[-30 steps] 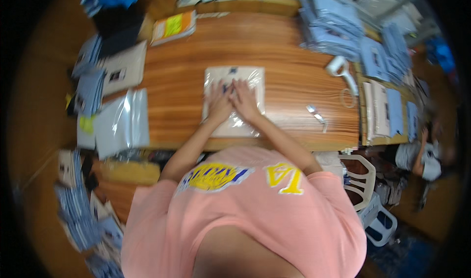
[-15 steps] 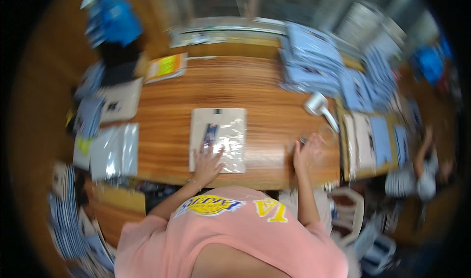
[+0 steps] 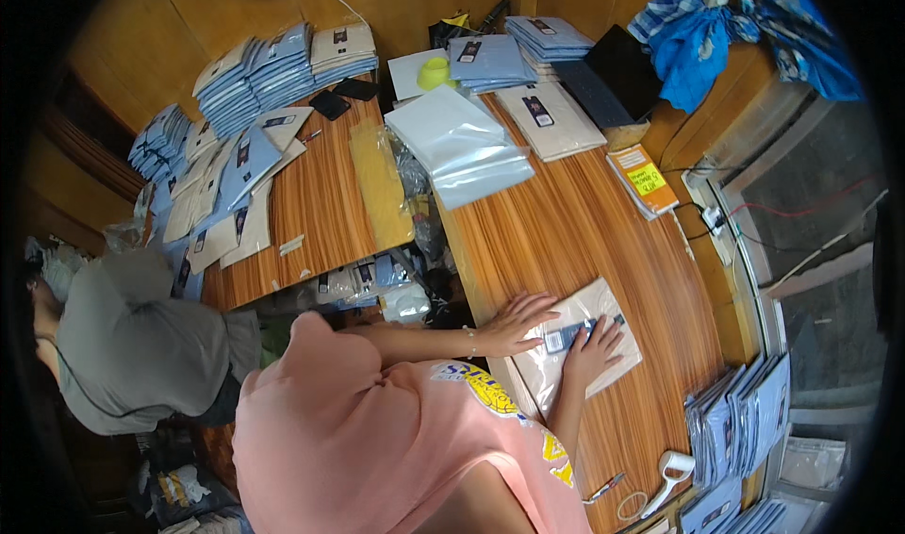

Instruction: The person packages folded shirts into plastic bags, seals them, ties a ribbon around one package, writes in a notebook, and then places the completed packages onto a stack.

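Observation:
A beige folded garment in a clear plastic bag point(image 3: 603, 308) lies flat on the wooden table point(image 3: 650, 251), a dark label with a white patch on its front. My left hand point(image 3: 517, 327) rests on its near left edge with fingers stretched out. On the label side, my right hand point(image 3: 592, 350) lies flat, fingers spread over part of the dark label. Neither hand grips anything. Close to my body on the same table are a pen point(image 3: 603, 488), a white handheld tool with a rounded head point(image 3: 675, 465) and a clear ring, perhaps tape point(image 3: 633, 507).
Blue bagged garments point(image 3: 740, 416) are stacked at the right edge. Clear plastic bags point(image 3: 462, 147), a laptop point(image 3: 613, 77) and an orange booklet point(image 3: 645, 181) lie farther off. A second table point(image 3: 320, 213) holds garment piles point(image 3: 255, 82). A person in grey point(image 3: 141, 345) bends at left.
My view has swung left, bringing the second table and the person in grey into sight. My right hand has moved from the bare tabletop onto the bagged garment, beside my left hand.

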{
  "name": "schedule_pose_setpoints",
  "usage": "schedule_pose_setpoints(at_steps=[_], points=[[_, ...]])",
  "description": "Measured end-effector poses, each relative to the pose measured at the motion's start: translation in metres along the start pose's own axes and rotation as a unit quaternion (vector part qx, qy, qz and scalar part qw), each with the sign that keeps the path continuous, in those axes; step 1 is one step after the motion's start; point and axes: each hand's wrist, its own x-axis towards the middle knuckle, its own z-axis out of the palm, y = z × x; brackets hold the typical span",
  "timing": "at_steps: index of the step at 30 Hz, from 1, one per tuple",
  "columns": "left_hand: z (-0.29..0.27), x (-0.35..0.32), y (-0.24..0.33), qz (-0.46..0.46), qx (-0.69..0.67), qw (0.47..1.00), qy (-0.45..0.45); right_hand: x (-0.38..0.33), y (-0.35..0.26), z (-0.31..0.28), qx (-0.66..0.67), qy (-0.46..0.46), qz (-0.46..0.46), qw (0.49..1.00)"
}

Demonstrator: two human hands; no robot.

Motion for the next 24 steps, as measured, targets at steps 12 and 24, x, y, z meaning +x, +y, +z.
schedule_pose_setpoints(at_steps=[12,24], points=[[-0.191,0.127,-0.184,-0.120,-0.025,0.922,0.368,0.036,-0.027,-0.012,-0.025,0.070,0.066,0.995],[-0.283,0.340,-0.403,-0.089,0.413,0.906,0.015,0.099,-0.080,-0.012,0.095,0.033,0.073,0.992]])
